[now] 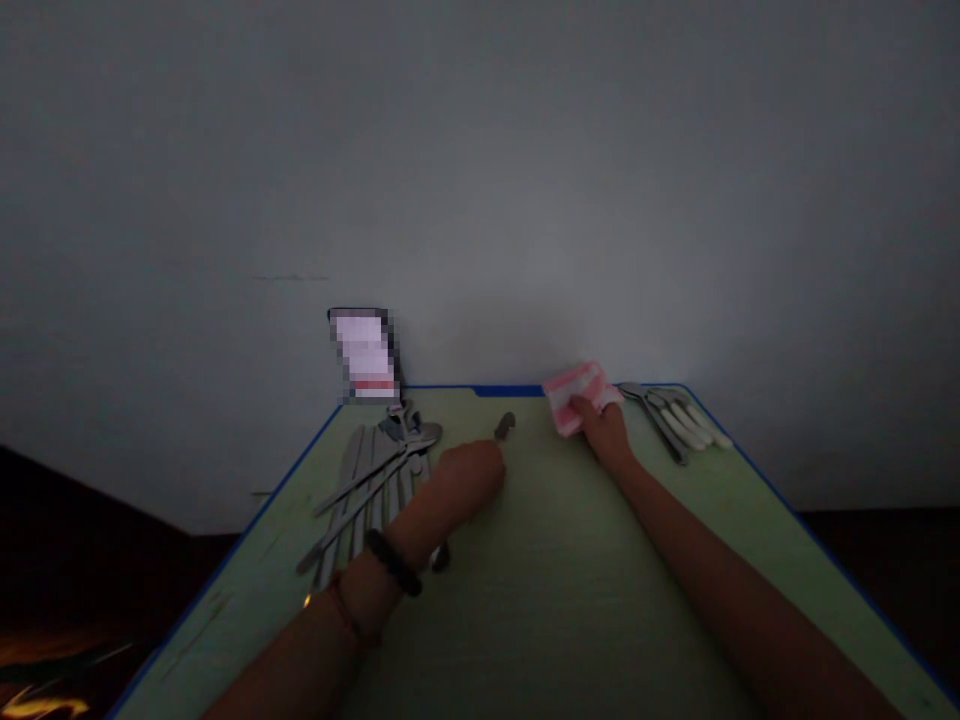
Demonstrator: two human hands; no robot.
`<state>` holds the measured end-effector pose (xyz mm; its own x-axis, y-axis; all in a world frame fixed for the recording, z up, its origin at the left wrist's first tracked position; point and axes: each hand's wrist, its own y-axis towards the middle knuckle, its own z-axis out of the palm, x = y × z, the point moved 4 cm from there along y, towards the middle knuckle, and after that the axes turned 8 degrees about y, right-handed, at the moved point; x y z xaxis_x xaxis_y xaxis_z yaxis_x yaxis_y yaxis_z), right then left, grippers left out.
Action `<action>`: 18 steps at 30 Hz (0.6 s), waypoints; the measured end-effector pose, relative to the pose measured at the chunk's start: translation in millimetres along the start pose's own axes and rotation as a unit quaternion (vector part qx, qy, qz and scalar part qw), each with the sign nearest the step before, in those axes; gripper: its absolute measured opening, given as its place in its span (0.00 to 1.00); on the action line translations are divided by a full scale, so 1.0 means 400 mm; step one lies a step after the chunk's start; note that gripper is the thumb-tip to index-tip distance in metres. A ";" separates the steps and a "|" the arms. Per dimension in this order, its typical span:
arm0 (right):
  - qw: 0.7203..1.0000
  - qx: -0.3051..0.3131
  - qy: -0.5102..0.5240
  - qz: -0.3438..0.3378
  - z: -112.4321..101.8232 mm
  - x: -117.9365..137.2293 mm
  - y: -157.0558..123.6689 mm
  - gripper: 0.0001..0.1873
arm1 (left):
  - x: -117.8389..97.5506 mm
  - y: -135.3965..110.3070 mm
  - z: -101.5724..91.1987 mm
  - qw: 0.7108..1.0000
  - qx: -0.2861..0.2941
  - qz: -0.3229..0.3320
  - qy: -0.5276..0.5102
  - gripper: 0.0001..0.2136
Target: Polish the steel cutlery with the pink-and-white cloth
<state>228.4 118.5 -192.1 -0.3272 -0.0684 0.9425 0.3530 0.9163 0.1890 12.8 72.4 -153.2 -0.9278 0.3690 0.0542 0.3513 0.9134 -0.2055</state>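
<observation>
My left hand (pixel 471 472), above the table's middle, is closed around a metal utensil (pixel 506 425) with a rounded end showing beyond the knuckles. The fingers hide most of it, so its exact kind does not show. To the right, my right hand (pixel 606 435) grips a pink-and-white cloth (pixel 571 397) near the table's far edge. A pile of metal cutlery (pixel 367 490), with spoons and long flat pieces, lies left of my left hand and partly behind its wrist. Right of the cloth lie a few utensils, among them a grey spoon (pixel 660 430) and white-handled pieces (pixel 694 425).
The pale green table (pixel 570 600) has a blue edge and stands against a grey wall (pixel 480 180). At the far left corner a phone (pixel 365 355) with a blurred screen leans upright. A dark metal end (pixel 440 557) shows below my left wrist.
</observation>
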 end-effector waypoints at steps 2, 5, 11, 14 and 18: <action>1.000 0.022 -0.006 -0.016 0.006 0.009 -0.003 0.21 | -0.002 -0.006 -0.002 1.000 0.003 0.015 0.004 0.13; 0.999 0.024 -0.016 -0.013 0.007 0.022 -0.008 0.19 | 0.011 -0.016 -0.015 0.999 0.007 0.033 0.005 0.12; 1.000 0.020 -0.024 -0.001 0.002 0.028 -0.006 0.17 | 0.053 -0.034 -0.036 0.992 -0.062 -0.091 0.056 0.15; 1.000 0.018 -0.021 -0.010 0.001 0.026 -0.005 0.18 | 0.039 -0.040 -0.027 0.986 -0.087 -0.125 0.072 0.15; 0.999 0.031 -0.004 -0.016 0.002 0.027 -0.009 0.18 | 0.056 -0.046 -0.033 0.983 -0.076 -0.147 0.075 0.15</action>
<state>223.0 114.6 -182.9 -0.3450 -0.0945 0.9338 0.2871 0.9366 0.2009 -12.8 66.2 -135.1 -0.9672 0.0963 0.2352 0.0965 0.9953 -0.0109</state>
